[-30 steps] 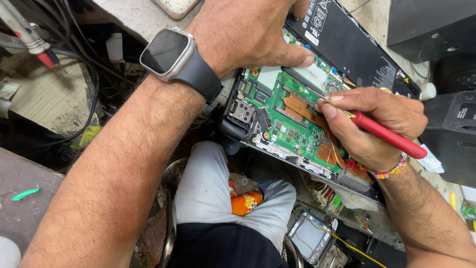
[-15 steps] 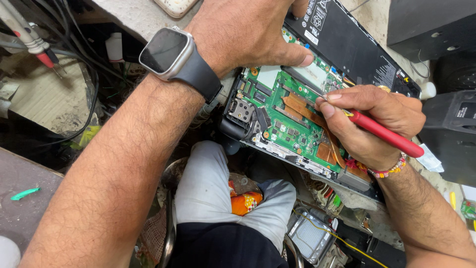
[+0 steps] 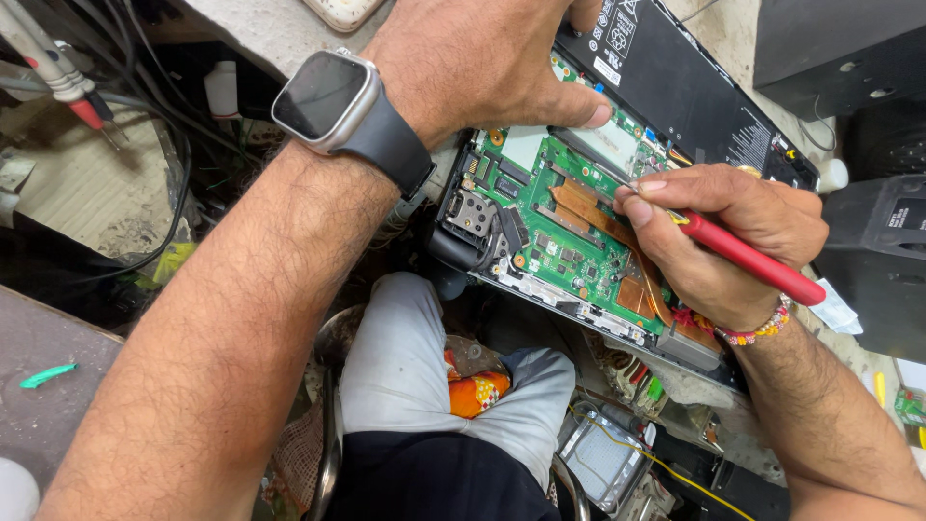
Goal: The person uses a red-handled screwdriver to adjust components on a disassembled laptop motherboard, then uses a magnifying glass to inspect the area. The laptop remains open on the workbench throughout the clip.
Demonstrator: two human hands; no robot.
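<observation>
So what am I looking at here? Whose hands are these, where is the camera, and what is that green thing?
The camera sits on the person's head and looks down, so both hands are their own. The green thing is the circuit board of an opened laptop, its black battery beside it. The left hand, with a smartwatch on its wrist, presses on the board, thumb on top. The right hand, wearing a beaded bracelet, holds a red-handled screwdriver like a pen, tip at the board. Below are the person's knees and a cluttered floor.

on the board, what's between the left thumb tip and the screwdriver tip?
Head view: between the left hand thumb and the red screwdriver lies a pale silvery rectangular module on the green circuit board.
</observation>
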